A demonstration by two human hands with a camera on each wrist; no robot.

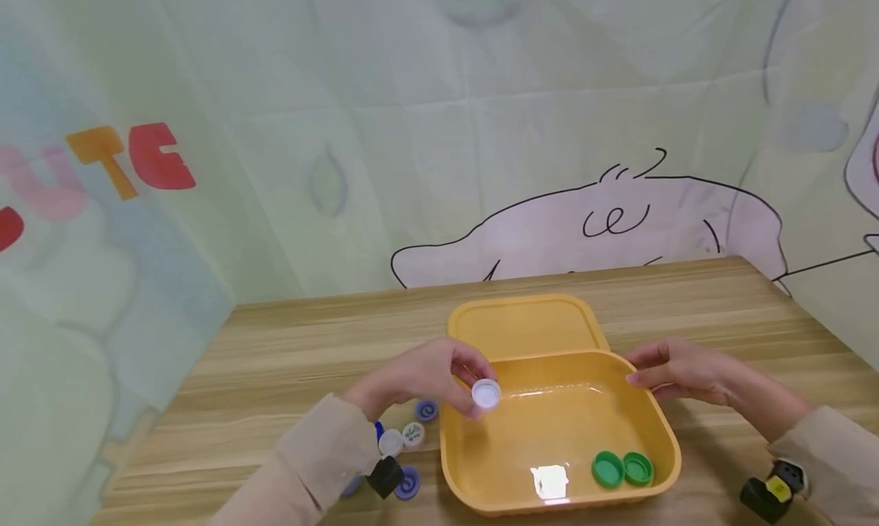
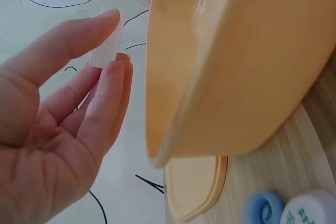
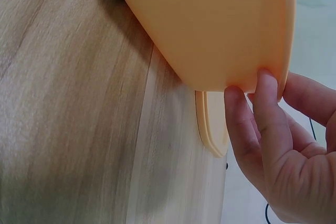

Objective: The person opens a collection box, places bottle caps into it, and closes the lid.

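Observation:
A white bottle cap (image 1: 486,394) is pinched between the thumb and fingers of my left hand (image 1: 433,375), above the left side of an orange plastic box (image 1: 559,503). The same cap (image 2: 106,45) shows edge-on in the left wrist view. My right hand (image 1: 687,373) grips the box's far right rim, with the thumb at the rim and fingers (image 3: 270,95) against the outer wall. Inside the box, at its near right corner, lie two green caps (image 1: 608,469), side by side.
An orange lid (image 1: 525,324) lies behind the box on the wooden table (image 1: 330,327). Left of the box are several loose caps, including a blue-purple cap (image 1: 407,482) and a white cap with green print (image 1: 413,434). My left sleeve partly covers them. A printed cloth (image 1: 343,129) hangs behind.

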